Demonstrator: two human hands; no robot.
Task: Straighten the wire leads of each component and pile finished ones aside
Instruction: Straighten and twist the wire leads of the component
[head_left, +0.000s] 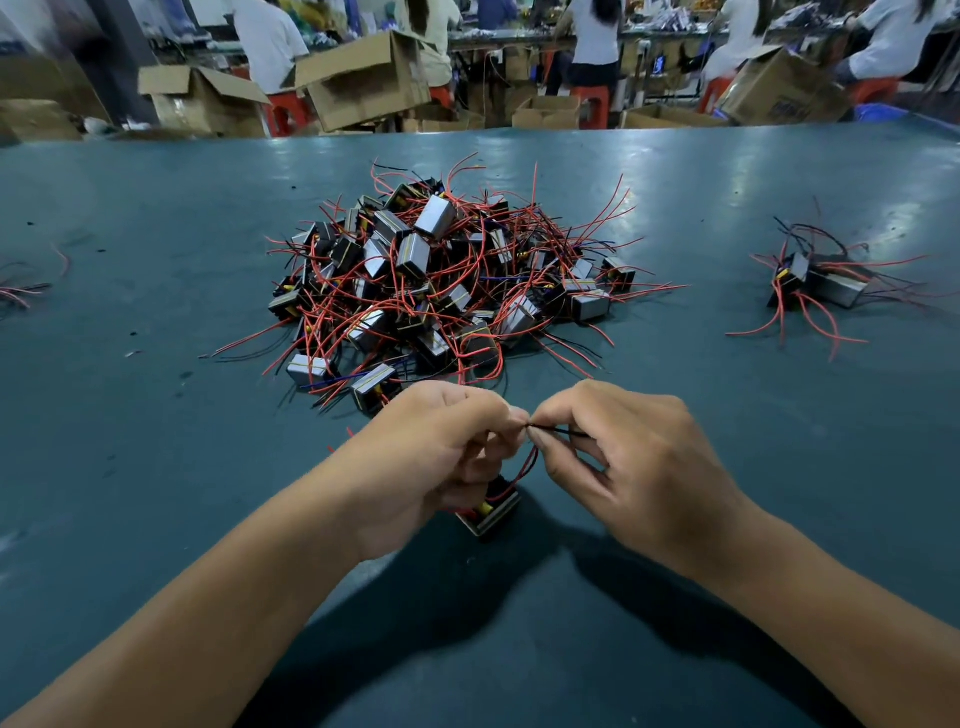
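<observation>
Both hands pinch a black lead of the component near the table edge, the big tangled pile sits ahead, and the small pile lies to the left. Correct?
Not quite. The head view shows the small pile to the right; the rest holds.

— How do the arms lie?
— Both bare forearms reach forward from the lower corners and meet at the middle, wrists low.
— The left hand (436, 457)?
— Back upward, fingers curled under, thumb and forefinger pinching a thin lead (551, 429).
— And the right hand (634, 467)?
— Thumb and forefinger pinch the same lead, tips touching the left's; the other fingers are loosely spread.
</observation>
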